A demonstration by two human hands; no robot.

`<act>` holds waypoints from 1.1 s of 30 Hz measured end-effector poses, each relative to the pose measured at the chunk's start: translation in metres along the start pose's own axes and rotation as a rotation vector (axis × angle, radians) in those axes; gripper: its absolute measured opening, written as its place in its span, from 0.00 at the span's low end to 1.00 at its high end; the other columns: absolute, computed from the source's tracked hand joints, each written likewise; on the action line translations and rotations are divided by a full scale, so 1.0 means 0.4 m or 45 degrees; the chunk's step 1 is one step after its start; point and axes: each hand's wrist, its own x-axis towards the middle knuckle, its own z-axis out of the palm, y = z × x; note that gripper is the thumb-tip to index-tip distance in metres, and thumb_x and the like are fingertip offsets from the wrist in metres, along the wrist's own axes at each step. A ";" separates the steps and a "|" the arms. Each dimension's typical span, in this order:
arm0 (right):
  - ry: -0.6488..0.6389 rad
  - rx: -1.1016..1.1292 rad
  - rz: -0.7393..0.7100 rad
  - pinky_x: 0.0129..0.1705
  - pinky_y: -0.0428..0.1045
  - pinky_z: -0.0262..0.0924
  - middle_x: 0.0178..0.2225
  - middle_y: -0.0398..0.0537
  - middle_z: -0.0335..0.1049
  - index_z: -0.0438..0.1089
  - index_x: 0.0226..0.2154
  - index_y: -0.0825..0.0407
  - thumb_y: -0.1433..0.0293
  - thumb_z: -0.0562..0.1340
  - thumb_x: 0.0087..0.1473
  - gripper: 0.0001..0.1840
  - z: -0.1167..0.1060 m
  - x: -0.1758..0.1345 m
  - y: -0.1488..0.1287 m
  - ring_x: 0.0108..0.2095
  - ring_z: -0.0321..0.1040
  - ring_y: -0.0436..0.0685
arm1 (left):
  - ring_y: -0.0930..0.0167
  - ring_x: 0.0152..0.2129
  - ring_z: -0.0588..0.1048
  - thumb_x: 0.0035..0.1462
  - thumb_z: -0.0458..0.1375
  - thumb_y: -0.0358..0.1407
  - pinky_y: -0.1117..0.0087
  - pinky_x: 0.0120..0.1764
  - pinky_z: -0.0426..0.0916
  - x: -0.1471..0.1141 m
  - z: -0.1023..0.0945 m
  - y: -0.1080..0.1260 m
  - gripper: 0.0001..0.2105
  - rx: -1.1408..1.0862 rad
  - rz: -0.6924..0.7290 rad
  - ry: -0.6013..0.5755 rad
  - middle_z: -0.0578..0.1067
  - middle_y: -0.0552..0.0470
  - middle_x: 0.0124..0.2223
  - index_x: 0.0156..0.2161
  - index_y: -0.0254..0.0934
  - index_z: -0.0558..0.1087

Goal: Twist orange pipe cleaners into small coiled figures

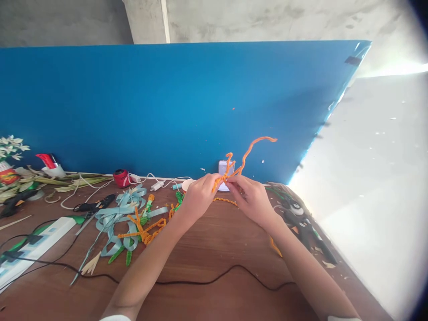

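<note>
Head: both hands (199,192) (253,199) seemingly pinch orange cord (226,175).

Orange strand (246,154) looks super fuzzy and matt, blue ribbon (113,214) kinda satiny, tabletop (214,258) like smooth wood tbh.

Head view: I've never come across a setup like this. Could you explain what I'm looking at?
There is no machine here, just a person's two bare hands. The single picture comes from a camera worn on the head, looking forward and down, so both forearms reach in from the bottom.

The left hand and right hand meet in the middle, their fingers pinching a fuzzy orange strand with loose ends sticking up.

On the brown table, pale blue ribbon and an orange twisted piece lie to the left, beside a white power strip. A blue panel stands behind.
</note>
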 end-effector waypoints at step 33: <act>-0.018 0.122 0.232 0.31 0.49 0.51 0.29 0.43 0.70 0.62 0.34 0.49 0.64 0.52 0.66 0.09 -0.050 0.028 0.029 0.28 0.63 0.53 | 0.75 0.20 0.67 0.69 0.45 0.45 0.72 0.30 0.59 0.019 -0.021 0.031 0.19 -0.551 -0.551 -0.374 0.70 0.57 0.21 0.29 0.37 0.65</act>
